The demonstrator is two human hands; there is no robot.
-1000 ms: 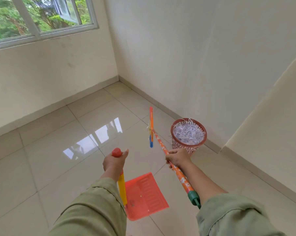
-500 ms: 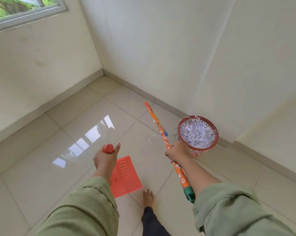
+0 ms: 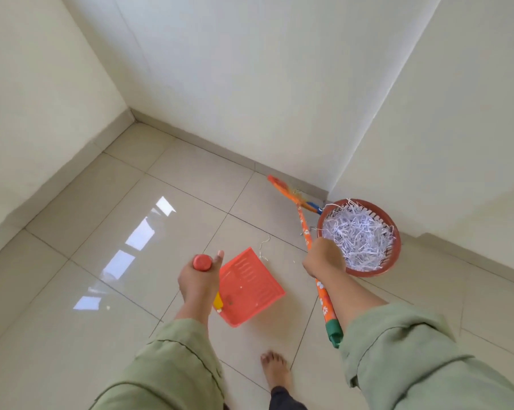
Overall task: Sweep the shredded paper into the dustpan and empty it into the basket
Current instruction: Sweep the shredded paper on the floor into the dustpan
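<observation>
My left hand (image 3: 198, 282) grips the red-capped top of the dustpan's upright handle. The orange dustpan (image 3: 249, 287) hangs just below and right of it, nearly bare inside. My right hand (image 3: 323, 258) grips the orange flowered broom stick (image 3: 304, 229). The broom head (image 3: 292, 195) lies by the skirting, left of the basket. The red-brown basket (image 3: 393, 255) stands by the wall corner, filled with white shredded paper (image 3: 357, 236). A few stray paper shreds (image 3: 263, 250) lie on the tile between dustpan and broom.
Glossy beige floor tiles (image 3: 101, 232) stretch out to the left. White walls meet at the far corner (image 3: 131, 113). A projecting wall (image 3: 457, 143) stands behind the basket. My bare foot (image 3: 275, 371) is planted below the dustpan.
The view has tilted down and turned right; the window is out of sight. The broom head has swung toward the wall beside the basket. The dustpan has shifted right, closer to the basket.
</observation>
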